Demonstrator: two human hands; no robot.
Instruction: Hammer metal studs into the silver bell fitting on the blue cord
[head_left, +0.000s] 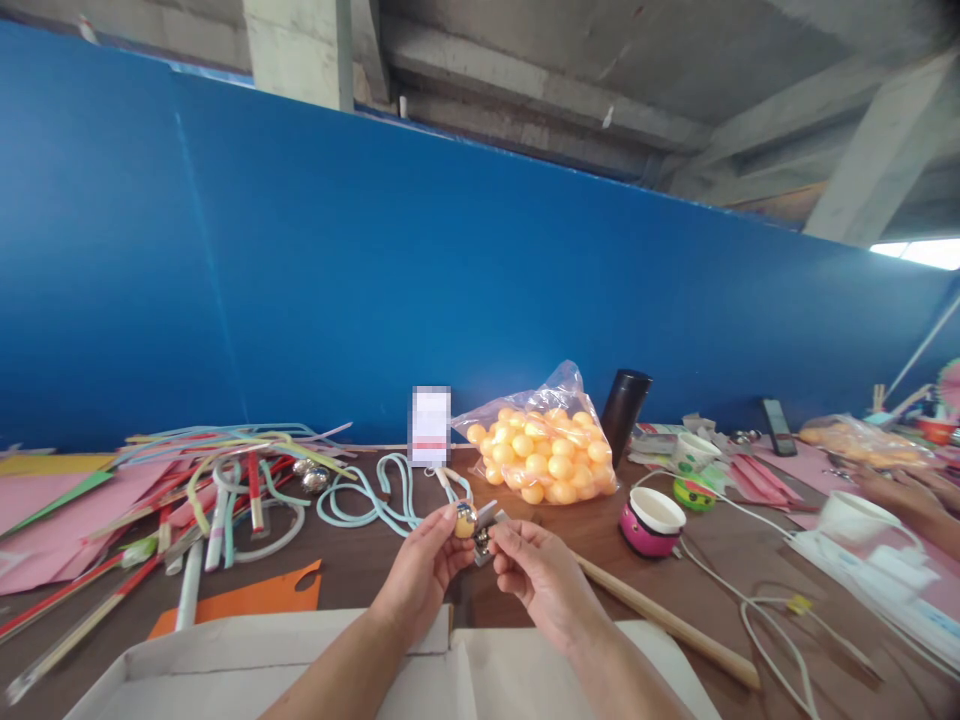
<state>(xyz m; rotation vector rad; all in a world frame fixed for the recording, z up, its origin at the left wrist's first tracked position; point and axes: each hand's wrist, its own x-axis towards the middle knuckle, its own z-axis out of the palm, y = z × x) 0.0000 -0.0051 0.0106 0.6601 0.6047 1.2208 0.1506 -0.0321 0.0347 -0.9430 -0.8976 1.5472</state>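
Note:
Between the thumb and fingers of my left hand (429,562) is a shiny round metal ball (465,519), silver with a golden reflection. Close against it, my right hand (536,570) pinches a small silvery metal piece (482,541); its exact kind is too small to make out. Just behind the hands, a light blue cord (367,508) lies looped on the brown table, one stretch running towards the ball. Whether the cord is fastened to it is hidden by the fingers. Both hands are closed, nearly touching, above the table's front part.
A clear bag of orange balls (544,460) sits behind, beside a black bottle (627,415). Rightward are a pink bowl (651,525), white cables and a power strip (862,575). A wooden stick (667,620) lies near my right forearm. Coloured tubes and paper crowd the left. Another person's hand (911,500) shows far right.

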